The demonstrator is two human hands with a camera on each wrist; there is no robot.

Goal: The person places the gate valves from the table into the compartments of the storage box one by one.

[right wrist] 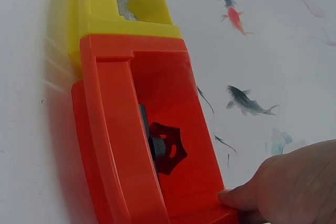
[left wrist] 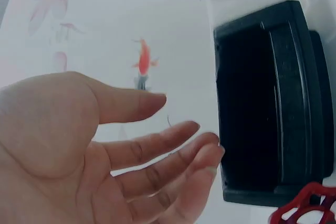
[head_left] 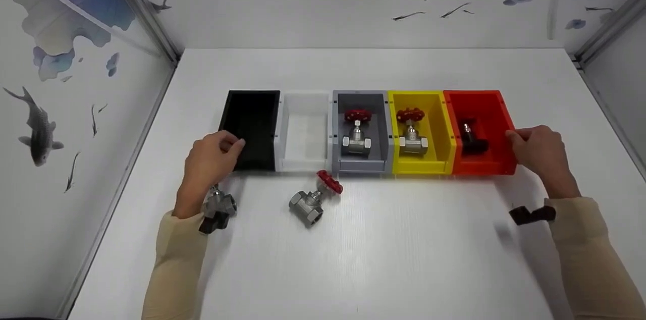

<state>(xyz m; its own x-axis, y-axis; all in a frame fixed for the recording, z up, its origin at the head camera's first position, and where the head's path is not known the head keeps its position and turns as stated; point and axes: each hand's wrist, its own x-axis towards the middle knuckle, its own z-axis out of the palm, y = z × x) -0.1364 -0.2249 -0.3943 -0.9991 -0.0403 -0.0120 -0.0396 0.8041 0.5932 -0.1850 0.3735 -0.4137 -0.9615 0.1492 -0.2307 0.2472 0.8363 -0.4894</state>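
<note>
My left hand (head_left: pixel 212 158) is beside the black bin (head_left: pixel 251 130), fingers loosely extended with nothing between them. In the left wrist view its fingertips come close to the bin's wall; whether they touch it I cannot tell. My right hand (head_left: pixel 542 153) pinches the right wall of the red bin (right wrist: pixel 123 145), thumb over the rim. A black valve (head_left: pixel 473 143) lies inside that bin. The yellow bin (head_left: pixel 444 133) and grey bin (head_left: pixel 387 133) each hold a metal valve with a red handwheel. The white bin (head_left: pixel 305 133) stands between grey and black.
On the table in front of the bins lies a metal valve (head_left: pixel 308 206) with a red handwheel. Another metal valve (head_left: pixel 221 204) is near my left wrist, partly hidden. White walls (head_left: pixel 363 17) with painted fish enclose the table at the back and sides.
</note>
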